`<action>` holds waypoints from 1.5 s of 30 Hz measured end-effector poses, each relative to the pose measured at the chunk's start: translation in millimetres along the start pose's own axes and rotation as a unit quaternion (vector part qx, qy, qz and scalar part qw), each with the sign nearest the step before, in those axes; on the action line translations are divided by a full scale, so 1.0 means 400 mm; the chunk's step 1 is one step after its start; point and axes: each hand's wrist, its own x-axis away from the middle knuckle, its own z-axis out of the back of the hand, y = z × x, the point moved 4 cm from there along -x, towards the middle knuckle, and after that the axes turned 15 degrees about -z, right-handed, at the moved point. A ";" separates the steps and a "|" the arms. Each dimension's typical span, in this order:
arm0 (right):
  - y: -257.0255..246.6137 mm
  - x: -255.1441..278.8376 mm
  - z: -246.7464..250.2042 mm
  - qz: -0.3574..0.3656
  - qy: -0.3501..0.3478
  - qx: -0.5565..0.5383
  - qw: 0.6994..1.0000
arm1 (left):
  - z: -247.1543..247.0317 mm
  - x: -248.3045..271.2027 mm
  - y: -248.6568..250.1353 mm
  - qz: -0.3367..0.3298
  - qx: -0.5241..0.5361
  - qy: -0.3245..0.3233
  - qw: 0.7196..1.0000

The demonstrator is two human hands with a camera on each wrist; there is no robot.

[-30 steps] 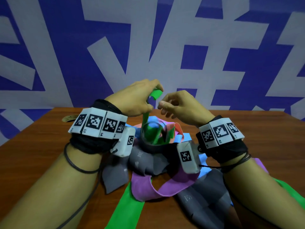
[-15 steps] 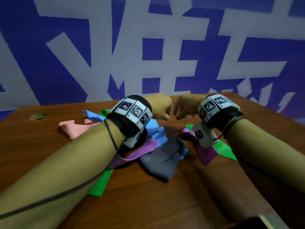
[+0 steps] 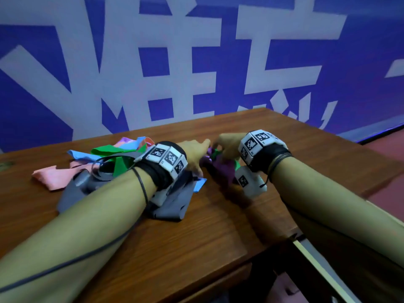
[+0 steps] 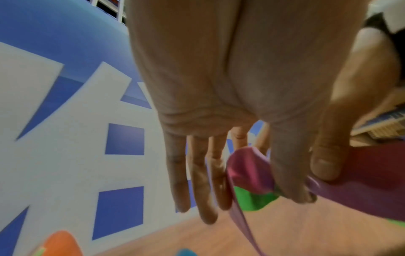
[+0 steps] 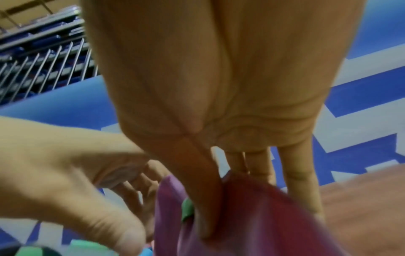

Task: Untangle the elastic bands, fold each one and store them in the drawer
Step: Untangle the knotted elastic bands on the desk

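Here we pinched the limp, stretchy purple band (image 3: 220,169) right of the pile (image 3: 113,169), left hand (image 3: 194,153) and right hand (image 3: 227,145) both gripping its folds, likely slippery.

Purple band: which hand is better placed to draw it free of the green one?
Probably the right hand: its thumb and fingers pinch a broad fold of the purple band. The left hand pinches where purple crosses the green band, suited to anchoring.
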 end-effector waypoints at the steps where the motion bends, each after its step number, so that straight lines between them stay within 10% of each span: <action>1: -0.009 0.004 0.012 0.011 0.012 -0.017 1.000 | 0.019 0.012 -0.011 0.005 0.001 0.025 1.000; 20: -0.525 -0.052 0.073 0.211 0.065 -0.277 0.935 | 0.127 0.445 -0.370 0.215 0.067 0.270 0.936; 33: -0.594 -0.149 0.016 0.271 -0.095 -0.367 0.885 | 0.044 0.448 -0.480 0.151 0.232 0.335 0.901; 45: -0.574 -0.133 0.080 0.300 0.005 -0.364 0.882 | 0.114 0.449 -0.441 0.125 0.126 0.324 0.929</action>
